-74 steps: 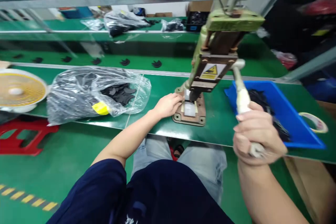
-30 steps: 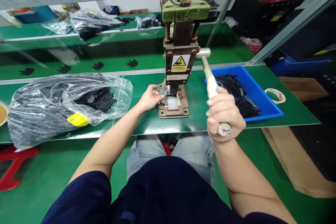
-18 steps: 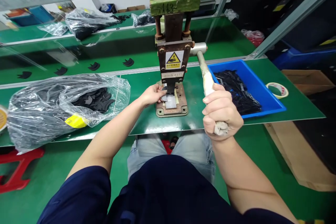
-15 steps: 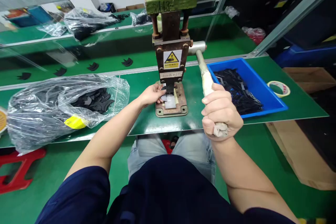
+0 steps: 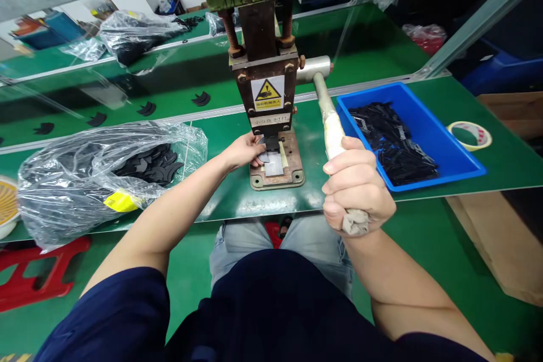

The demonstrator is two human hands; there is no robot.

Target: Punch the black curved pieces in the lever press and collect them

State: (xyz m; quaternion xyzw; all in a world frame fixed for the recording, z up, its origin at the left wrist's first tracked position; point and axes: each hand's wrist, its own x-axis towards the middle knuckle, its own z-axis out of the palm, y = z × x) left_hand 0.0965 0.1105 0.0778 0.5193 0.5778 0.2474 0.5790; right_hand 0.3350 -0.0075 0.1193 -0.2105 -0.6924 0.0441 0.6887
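My left hand point(image 5: 247, 151) is closed on a small dark flat piece point(image 5: 263, 156), held at the left side of the press base under the ram. Part of that piece is hidden by my fingers. A metal plate point(image 5: 274, 166) lies on the base point(image 5: 278, 182) beside it. My right hand point(image 5: 356, 186) is wrapped round the tape-covered lever point(image 5: 334, 134) of the hand press point(image 5: 268, 82). The lever slopes down toward me from the silver shaft at the press's right side.
To the left lies a clear plastic bag point(image 5: 85, 175) with black curved pieces point(image 5: 148, 164) at its mouth. On the right, a blue bin point(image 5: 458, 175) holds black parts, with a tape roll point(image 5: 470, 134) beyond it. Several black pieces point(image 5: 201, 99) lie in a row behind the rail.
The camera view has shifted, and the press top appears nearer and further left. My left hand still holds the dark piece at the base; my right still grips the lever.
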